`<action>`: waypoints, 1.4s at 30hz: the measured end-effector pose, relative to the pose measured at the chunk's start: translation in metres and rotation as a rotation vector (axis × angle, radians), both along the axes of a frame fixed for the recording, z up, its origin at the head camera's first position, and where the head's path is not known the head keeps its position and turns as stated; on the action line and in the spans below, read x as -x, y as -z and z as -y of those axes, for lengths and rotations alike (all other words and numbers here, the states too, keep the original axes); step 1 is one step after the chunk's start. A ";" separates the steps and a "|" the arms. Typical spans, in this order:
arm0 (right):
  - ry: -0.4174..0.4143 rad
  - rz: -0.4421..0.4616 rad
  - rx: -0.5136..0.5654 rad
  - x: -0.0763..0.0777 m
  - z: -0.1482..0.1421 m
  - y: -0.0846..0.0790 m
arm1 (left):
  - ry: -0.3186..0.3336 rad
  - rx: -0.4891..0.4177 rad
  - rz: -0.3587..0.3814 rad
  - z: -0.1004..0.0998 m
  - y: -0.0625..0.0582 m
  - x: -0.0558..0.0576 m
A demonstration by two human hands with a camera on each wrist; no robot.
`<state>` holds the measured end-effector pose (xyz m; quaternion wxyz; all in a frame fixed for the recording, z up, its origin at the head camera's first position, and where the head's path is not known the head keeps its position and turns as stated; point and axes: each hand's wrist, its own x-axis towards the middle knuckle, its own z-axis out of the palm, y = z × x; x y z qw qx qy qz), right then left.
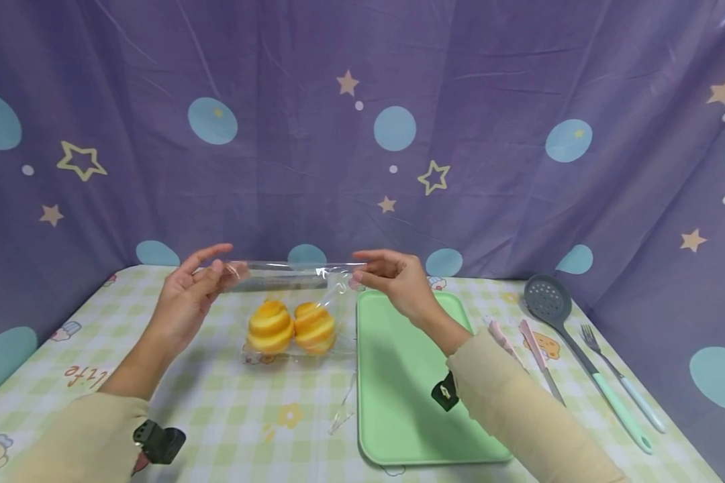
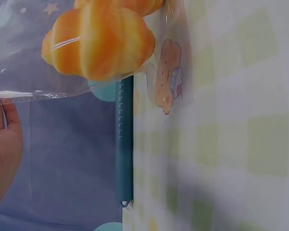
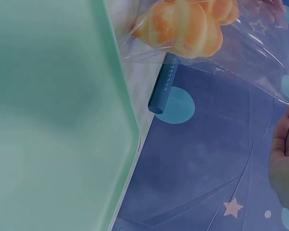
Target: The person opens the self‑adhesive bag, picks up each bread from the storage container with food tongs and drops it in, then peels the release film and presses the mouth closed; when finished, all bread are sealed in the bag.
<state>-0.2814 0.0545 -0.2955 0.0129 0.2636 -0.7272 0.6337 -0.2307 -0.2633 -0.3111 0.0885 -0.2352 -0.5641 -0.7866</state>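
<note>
A clear plastic bag (image 1: 280, 285) is stretched upright between my two hands over the left-middle of the table. Two striped yellow-orange bread rolls, one on the left (image 1: 270, 327) and one on the right (image 1: 314, 328), lie side by side low inside it. My left hand (image 1: 187, 298) pinches the bag's top left corner, its index finger stretched out and some fingertips showing through the plastic. At the top right corner, my right hand (image 1: 405, 285) pinches the edge between thumb and fingers. Both rolls also show through the film in the left wrist view.
A light green tray (image 1: 411, 402) lies right of the bag, under my right forearm. Further right are two pink-handled utensils, a grey skimmer (image 1: 547, 299) and a fork (image 1: 616, 372). A dark teal bar with markings (image 2: 125, 159) lies at the back, before a purple curtain (image 1: 314, 168).
</note>
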 end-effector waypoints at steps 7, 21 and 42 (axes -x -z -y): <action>0.001 0.022 0.013 -0.016 0.001 -0.015 | -0.117 -0.093 0.073 -0.008 0.005 0.003; 0.005 0.075 -0.099 -0.018 -0.003 -0.017 | -0.176 -0.078 -0.006 -0.011 0.013 0.005; 0.036 0.020 -0.046 0.003 -0.013 0.009 | -0.335 -0.058 -0.010 -0.025 0.003 0.005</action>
